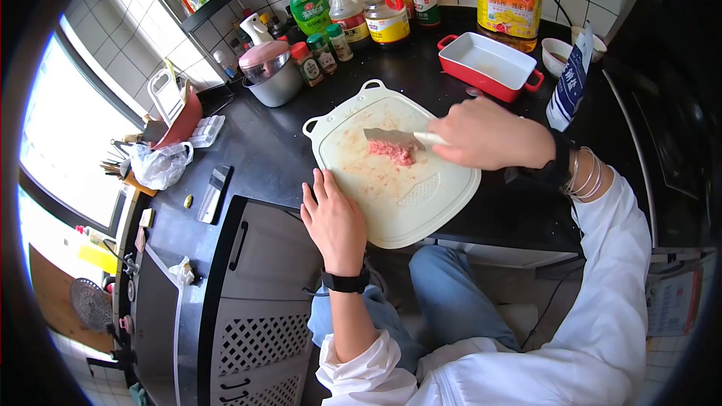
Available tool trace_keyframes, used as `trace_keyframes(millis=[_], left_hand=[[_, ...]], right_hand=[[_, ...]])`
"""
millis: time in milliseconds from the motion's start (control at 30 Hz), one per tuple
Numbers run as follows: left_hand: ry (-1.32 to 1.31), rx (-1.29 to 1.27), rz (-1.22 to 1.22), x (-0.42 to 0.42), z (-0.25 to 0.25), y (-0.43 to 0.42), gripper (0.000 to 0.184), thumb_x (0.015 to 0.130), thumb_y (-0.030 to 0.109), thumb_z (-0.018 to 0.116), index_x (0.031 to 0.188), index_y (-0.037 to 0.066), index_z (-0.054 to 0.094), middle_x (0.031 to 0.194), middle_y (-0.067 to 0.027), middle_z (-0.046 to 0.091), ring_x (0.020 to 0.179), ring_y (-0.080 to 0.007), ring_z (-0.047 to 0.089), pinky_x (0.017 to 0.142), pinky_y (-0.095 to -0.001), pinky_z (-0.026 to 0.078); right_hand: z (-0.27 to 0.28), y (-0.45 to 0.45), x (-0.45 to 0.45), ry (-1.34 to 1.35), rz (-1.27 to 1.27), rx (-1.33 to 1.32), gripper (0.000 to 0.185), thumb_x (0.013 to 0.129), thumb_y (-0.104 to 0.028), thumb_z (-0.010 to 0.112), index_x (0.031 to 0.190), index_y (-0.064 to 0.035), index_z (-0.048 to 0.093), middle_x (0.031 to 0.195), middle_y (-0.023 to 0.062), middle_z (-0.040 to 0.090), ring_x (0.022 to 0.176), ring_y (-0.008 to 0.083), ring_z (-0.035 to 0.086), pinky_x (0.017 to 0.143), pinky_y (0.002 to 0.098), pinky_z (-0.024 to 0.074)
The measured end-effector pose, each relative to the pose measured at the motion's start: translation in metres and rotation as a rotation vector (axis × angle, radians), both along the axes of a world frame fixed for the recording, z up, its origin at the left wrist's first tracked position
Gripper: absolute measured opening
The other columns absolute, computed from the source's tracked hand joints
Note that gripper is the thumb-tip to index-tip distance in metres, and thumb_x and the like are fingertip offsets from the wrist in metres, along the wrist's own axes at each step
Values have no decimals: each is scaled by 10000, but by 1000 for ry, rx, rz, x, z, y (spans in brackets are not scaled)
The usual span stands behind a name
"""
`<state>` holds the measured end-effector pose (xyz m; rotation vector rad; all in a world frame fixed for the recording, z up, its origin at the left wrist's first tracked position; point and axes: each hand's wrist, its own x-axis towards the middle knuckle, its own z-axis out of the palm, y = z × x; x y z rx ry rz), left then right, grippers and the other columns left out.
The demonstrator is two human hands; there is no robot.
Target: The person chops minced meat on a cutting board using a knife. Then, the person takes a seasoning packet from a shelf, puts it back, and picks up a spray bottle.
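Observation:
My right hand [485,134] is closed round the white handle of a kitchen knife [391,136]. The wide blade lies along the far edge of a small heap of pink minced meat [392,153]. Under it is a cream cutting board [410,214], smeared with bits of meat and set at a slant on the counter. My left hand [331,218] rests with fingers stretched out on the board's near left edge. Nothing shows in that hand.
A red baking dish [489,68] stands beyond my right hand, near a blue-and-white packet [571,83]. Bottles [387,11] and spice jars [304,62] line the wall. A metal bowl-shaped chopper [274,79] stands at the back left; a phone [216,194] lies on the left counter.

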<state>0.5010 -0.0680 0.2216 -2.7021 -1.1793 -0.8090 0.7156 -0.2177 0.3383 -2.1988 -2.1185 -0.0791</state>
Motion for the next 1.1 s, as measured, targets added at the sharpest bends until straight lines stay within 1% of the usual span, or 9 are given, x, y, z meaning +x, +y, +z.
trace_keyframes(millis=[133,333,433,533,633,733,833,1033,1100], left_hand=[[14,16,6,-1,1,0,482,892,98,507,1362,1,464,1425,-143,481,1334,-354,414,1082,-466,343],[-7,12,-1,-1,2,-1,426,946,117,451,1361,20,459,1421,-160,488,1316,-372,434,1071,-476,354],[-5,22,1,-1,1,0,427,945,116,451,1360,20,460,1419,-161,491,1311,-373,438,1067,-478,357],[6,19,2,-1,2,-1,429,943,114,452,1361,19,459,1422,-162,487,1308,-374,440,1067,-479,357],[7,1,10,0,2,-1,488,888,94,508,1366,6,464,1425,-147,477,1331,-357,416,1084,-468,345],[8,7,6,0,1,-1,489,888,97,511,1367,6,462,1427,-147,475,1330,-359,418,1082,-469,347],[9,-2,8,0,2,-1,488,888,100,513,1365,5,464,1427,-147,476,1329,-359,418,1079,-470,350],[8,14,7,0,3,-2,426,947,121,445,1361,18,460,1429,-164,479,1314,-375,436,1069,-483,354],[7,15,6,0,3,-2,425,948,120,445,1360,17,461,1428,-165,479,1314,-375,435,1069,-483,354]], right_hand=[[15,2,-11,241,-53,401,301,896,-268,567,821,23,546,596,220,557,572,399,595,562,462,480],[-10,4,-5,76,-23,-73,373,899,-309,545,766,36,596,652,250,610,654,412,644,624,483,519],[-3,6,-2,94,-57,-3,366,883,-298,549,742,33,613,645,246,611,652,412,644,623,486,518],[9,7,-11,288,-113,390,341,847,-272,562,726,38,636,643,247,612,642,414,642,621,483,521],[9,5,-17,362,-153,294,346,846,-278,564,710,29,647,655,243,619,640,409,641,620,485,517],[-10,7,-10,122,-118,-69,380,879,-317,560,707,11,645,665,231,626,636,400,638,613,486,509],[-10,9,-8,123,-97,-24,422,891,-350,555,694,13,642,657,231,621,631,403,634,608,484,508],[15,3,-22,500,-146,371,445,873,-352,554,683,43,631,626,270,593,637,427,632,630,482,525],[-2,6,-17,291,-117,220,419,882,-339,552,726,44,624,606,246,581,610,414,620,590,466,504]])
